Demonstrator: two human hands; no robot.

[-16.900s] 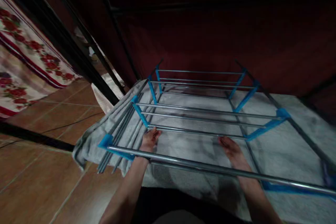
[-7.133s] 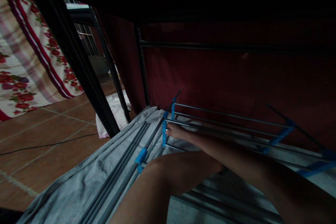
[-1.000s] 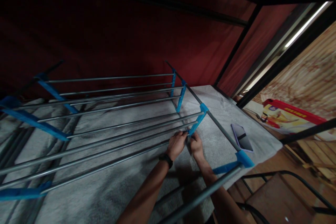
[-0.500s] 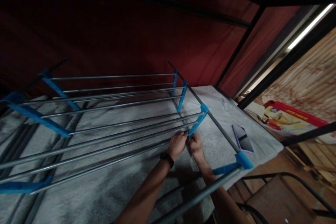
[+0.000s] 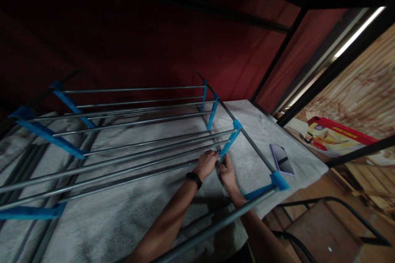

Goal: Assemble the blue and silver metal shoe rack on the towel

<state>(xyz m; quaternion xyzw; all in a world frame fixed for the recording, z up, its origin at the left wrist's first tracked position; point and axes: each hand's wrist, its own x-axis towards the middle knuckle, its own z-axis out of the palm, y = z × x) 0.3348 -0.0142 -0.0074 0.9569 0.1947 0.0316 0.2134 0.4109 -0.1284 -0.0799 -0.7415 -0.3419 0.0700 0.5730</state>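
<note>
A rack of grey metal tubes (image 5: pixel 132 165) and blue plastic brackets (image 5: pixel 228 141) lies on its side on a cloth-covered surface (image 5: pixel 123 222). My left hand (image 5: pixel 206 164), with a black band at the wrist, is closed around the end of the lowest front tube (image 5: pixel 160 176), by the bracket's lower end. On the other side of that joint, my right hand (image 5: pixel 227 171) grips the bottom of the same bracket with bent fingers. The fingertips hide the exact point where tube and bracket meet. My right forearm passes under a thick side tube (image 5: pixel 212 232).
A phone (image 5: pixel 282 159) lies on the cloth at right. Beyond the edge are a chair (image 5: pixel 324 230) and a red and yellow box (image 5: pixel 342 135). Loose dark tubes (image 5: pixel 26 172) lie at the left. A dark red wall panel (image 5: pixel 154 49) stands behind the rack.
The view has shifted slightly, so the rack's near corner and the phone appear a little further left. Both hands stay at the same joint, with only a small shift of the fingers.
</note>
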